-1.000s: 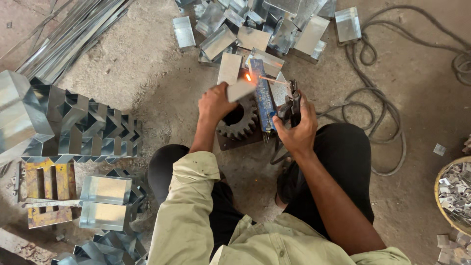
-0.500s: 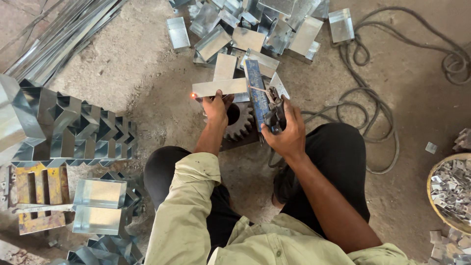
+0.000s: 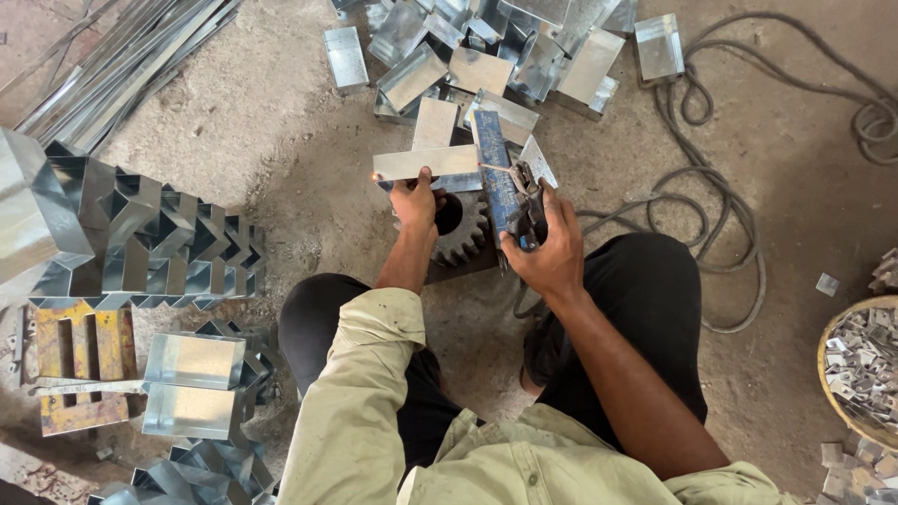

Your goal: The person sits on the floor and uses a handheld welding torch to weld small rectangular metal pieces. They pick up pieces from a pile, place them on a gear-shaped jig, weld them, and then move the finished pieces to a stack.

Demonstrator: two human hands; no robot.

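Shiny sheet-metal strip; dull, perhaps rusty gear; rough floor.

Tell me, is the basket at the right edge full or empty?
Full: the basket holds a heap of small grey metal pieces up to its rim.

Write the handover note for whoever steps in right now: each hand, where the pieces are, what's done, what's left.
Left hand: pressing a flat metal strip down across the gear block on the floor; a small orange glow shows at the strip's left end.
Right hand: gripping the welding holder, its tip over a blue bar beside the strip.
Supply: loose folded sheet pieces heaped ahead; stacked folded channels to the left; basket of small tabs at right.
Done: strip lies crosswise against an upright piece, forming a T.
Left: I cannot tell whether the joint is fully welded; check it.
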